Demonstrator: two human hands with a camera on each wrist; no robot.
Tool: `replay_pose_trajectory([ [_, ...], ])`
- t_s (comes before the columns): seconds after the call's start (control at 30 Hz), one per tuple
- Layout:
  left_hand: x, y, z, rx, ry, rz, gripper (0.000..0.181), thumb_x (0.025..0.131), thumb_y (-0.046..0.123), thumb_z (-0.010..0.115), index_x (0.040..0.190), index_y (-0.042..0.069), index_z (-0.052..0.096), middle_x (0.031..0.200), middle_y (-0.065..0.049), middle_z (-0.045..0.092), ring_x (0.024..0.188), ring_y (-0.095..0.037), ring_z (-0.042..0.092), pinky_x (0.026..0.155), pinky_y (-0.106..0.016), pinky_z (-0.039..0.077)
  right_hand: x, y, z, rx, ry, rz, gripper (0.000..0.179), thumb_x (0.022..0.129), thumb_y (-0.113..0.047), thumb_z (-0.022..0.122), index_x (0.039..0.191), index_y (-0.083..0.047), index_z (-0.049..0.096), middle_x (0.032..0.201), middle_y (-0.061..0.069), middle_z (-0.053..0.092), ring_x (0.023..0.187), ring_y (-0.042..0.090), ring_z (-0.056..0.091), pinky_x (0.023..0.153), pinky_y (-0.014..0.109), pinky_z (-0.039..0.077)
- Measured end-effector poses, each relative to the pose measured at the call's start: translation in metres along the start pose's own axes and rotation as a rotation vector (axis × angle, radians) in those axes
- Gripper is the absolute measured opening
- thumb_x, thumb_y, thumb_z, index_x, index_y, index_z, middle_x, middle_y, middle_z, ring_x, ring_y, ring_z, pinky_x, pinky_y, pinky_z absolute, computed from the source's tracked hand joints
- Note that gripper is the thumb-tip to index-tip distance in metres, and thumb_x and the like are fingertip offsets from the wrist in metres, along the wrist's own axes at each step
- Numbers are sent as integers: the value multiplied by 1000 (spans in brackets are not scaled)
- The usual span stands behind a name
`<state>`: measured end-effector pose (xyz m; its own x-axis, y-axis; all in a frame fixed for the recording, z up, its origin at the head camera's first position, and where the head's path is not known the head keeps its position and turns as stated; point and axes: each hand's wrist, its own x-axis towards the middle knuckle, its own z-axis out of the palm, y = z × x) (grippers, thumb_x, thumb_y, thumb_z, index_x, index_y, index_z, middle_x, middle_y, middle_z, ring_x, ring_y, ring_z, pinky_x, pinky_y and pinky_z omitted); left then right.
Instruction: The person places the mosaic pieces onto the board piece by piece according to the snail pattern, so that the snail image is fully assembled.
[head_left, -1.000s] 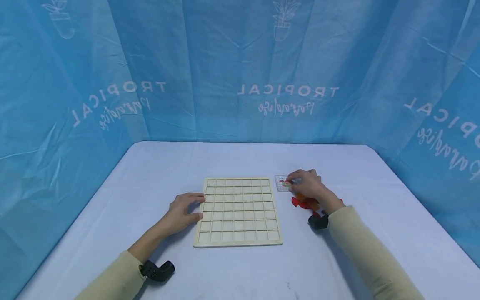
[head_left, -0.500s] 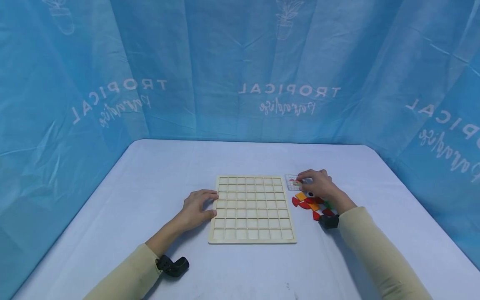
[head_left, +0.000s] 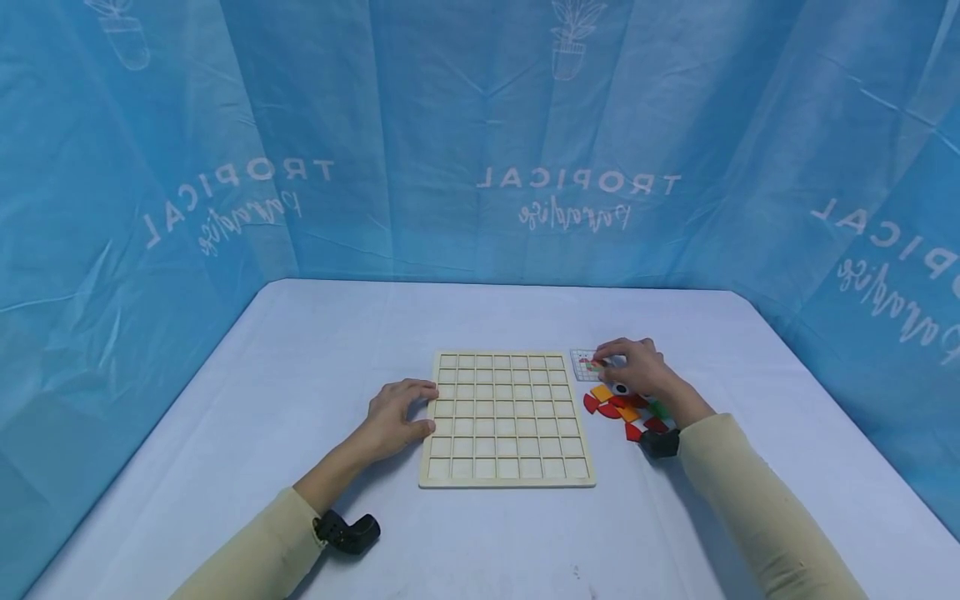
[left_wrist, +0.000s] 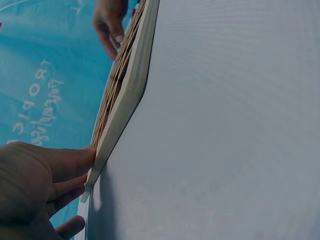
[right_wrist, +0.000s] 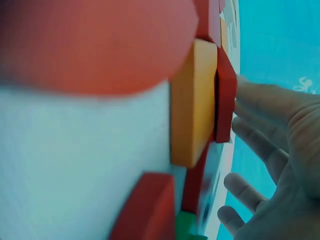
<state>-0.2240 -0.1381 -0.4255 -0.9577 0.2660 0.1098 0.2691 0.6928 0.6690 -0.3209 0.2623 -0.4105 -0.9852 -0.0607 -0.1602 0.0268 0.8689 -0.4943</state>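
In the head view, my left hand (head_left: 393,418) touches the left edge of a pale wooden grid board (head_left: 504,421) that lies flat, its cells bare. Thumb and fingers are spread along that edge; the left wrist view shows the thumb (left_wrist: 74,162) against the board's side. To the right of the board, my right hand (head_left: 636,368) has its fingertips over a small printed card (head_left: 583,367). Whether they pinch it is hard to tell. Beneath that wrist lie flat red, orange and green pieces, among them a red piece (head_left: 592,404) and an orange one (head_left: 602,392).
The table (head_left: 480,542) has a white cover. Blue curtains (head_left: 480,125) with mirrored lettering close off the back and sides. A black wrist camera (head_left: 347,533) sits at my left wrist and another (head_left: 660,443) is close to the coloured pieces.
The board and the card have shifted right along with both hands, while the coloured pieces have stayed about where they were. In the last half second almost nothing has moved.
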Motion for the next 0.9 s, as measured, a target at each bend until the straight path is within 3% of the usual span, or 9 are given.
replay_pose_trajectory([
  [0.3,2,1,0,-26,-32,-11,43,81,14,70,122,9,60,138,-8,50,136,-35,32,113,-59,14,-19,-2,-17,2,43,-104,48,83,-33,70,127,-18,60,144,11,44,131,40,25,93,57,44],
  [0.53,3,-1,-1,-52,-35,-26,43,82,15,70,123,10,59,140,-7,49,137,-35,30,113,-59,14,-43,2,-28,-4,103,-124,50,82,-29,71,128,-16,58,142,17,44,128,41,28,88,54,50],
  [0.73,3,-1,1,-65,-28,-48,43,81,15,70,123,11,59,140,-6,49,138,-34,30,114,-58,14,-68,14,-31,22,127,-137,49,83,-29,70,127,-13,58,136,19,46,123,41,29,74,42,57],
  [0.9,2,-2,2,-69,-27,-42,43,81,14,69,122,11,59,140,-6,49,138,-35,30,114,-59,13,-86,26,-33,29,148,-163,48,84,-29,70,126,-10,58,134,21,47,122,42,30,74,43,57],
])
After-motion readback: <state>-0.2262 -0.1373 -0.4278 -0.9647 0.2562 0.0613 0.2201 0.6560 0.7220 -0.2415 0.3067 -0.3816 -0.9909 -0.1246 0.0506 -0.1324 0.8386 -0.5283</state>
